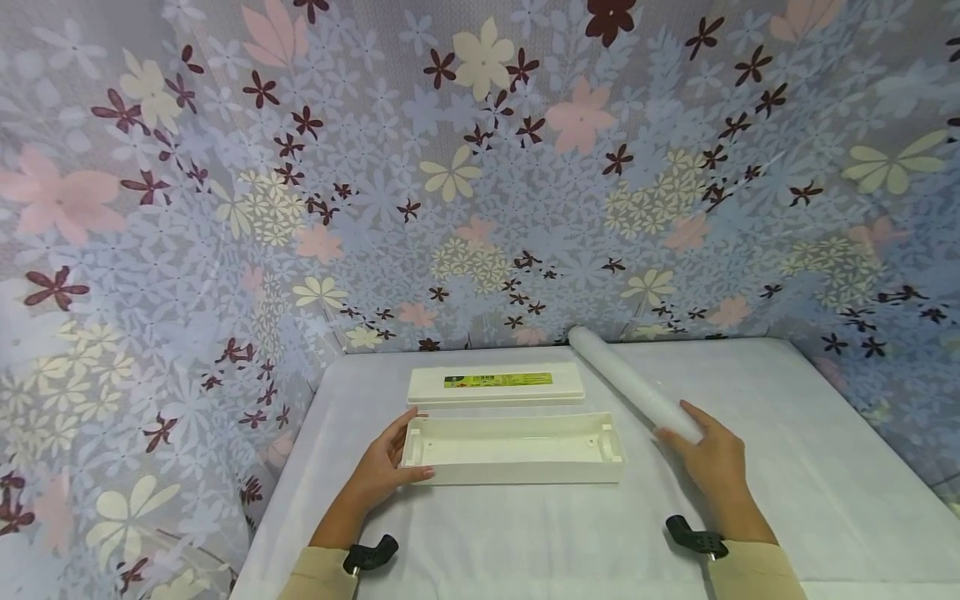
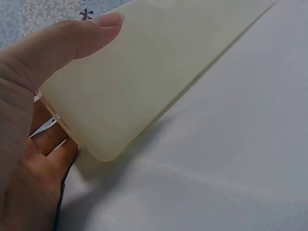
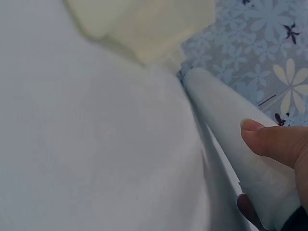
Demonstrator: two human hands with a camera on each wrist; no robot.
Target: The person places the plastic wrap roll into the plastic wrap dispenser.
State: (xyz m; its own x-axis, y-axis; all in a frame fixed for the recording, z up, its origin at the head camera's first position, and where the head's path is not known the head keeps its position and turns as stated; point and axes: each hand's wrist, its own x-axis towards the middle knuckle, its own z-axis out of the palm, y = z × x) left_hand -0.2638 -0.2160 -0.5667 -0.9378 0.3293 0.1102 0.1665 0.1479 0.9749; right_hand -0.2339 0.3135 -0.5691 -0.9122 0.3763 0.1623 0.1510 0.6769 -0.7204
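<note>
At the frame's lower centre, we find a left hand (image 1: 380, 465) pinching the left end of a long, open, cream plastic box (image 1: 517, 473), thumb on its near wall, apparently to steady it; a cream plastic lid (image 1: 497, 393) with a yellow-green label (image 1: 498, 380) lies just above. Farther right, a right hand (image 1: 712, 460) grips the lower end of a smooth white cylindrical roll (image 1: 632, 381) between thumb and fingers, a hold we judge gives control of its slanting length.
</note>
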